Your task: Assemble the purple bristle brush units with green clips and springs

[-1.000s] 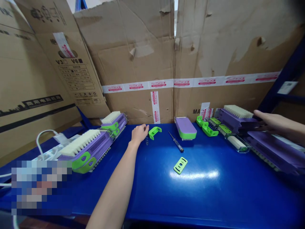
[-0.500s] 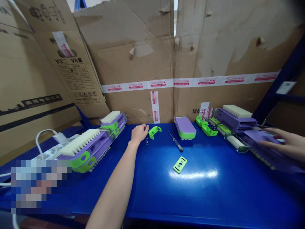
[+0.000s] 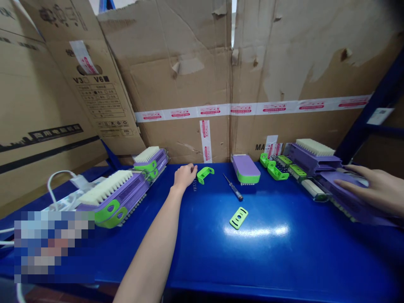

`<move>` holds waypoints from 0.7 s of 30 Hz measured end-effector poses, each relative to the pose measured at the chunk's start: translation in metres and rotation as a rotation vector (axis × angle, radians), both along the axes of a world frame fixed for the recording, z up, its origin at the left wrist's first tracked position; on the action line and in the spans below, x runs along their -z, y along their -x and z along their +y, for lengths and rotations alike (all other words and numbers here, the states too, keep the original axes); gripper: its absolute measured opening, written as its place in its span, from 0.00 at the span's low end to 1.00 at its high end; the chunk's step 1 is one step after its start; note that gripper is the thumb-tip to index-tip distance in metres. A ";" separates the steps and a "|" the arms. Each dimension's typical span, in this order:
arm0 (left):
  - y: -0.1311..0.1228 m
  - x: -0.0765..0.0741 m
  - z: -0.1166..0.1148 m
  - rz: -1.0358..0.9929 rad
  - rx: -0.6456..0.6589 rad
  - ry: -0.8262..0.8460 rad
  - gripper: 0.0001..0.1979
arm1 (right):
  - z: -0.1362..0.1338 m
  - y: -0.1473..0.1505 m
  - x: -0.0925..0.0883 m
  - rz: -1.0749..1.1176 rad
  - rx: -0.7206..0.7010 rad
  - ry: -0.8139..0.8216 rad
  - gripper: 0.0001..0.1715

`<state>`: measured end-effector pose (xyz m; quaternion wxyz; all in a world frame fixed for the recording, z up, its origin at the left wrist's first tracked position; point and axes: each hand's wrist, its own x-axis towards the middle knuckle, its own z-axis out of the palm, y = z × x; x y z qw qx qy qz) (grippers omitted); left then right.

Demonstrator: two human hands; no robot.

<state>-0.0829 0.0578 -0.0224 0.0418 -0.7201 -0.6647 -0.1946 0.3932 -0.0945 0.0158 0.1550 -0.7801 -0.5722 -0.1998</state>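
Note:
My left hand (image 3: pixel 185 176) rests on the blue table with its fingers curled together. A small dark bit shows at the fingertips, but I cannot make out what it is. A thin coil spring (image 3: pixel 195 184) lies right beside these fingers, and a green curved bracket (image 3: pixel 205 174) is just to its right. At the right edge, my right hand (image 3: pixel 374 187) grips a purple brush (image 3: pixel 341 191) from above, thumb and fingers apart across it. The bristles of this brush face down. Part of it is hidden under the hand.
Purple-green brushes (image 3: pixel 110 198) line the left side beside a power strip (image 3: pixel 67 200) with white cables. A screwdriver (image 3: pixel 233 188), a green slotted plate (image 3: pixel 239 218) and another purple brush (image 3: pixel 246 168) lie mid-table. Green brackets (image 3: pixel 277 171) and stacked brushes (image 3: pixel 312 155) stand right. Cardboard (image 3: pixel 189 84) walls the back.
My right hand and the purple brush under it have shifted slightly left, toward the stacked brushes. My left hand has stayed in place.

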 end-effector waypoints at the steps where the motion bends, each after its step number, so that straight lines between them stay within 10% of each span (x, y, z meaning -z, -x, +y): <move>1: 0.000 0.000 0.000 -0.001 0.000 0.001 0.19 | -0.003 0.012 -0.004 0.024 0.010 0.025 0.34; 6: -0.001 -0.001 0.000 0.001 -0.009 0.004 0.20 | -0.016 0.100 -0.006 0.056 -0.498 -0.135 0.28; 11: -0.001 -0.001 -0.002 0.014 -0.010 0.000 0.20 | -0.033 0.191 0.021 0.065 -1.007 0.213 0.23; 21: -0.001 -0.002 -0.002 0.018 -0.006 0.004 0.20 | -0.100 0.201 0.041 -0.130 -1.073 0.009 0.26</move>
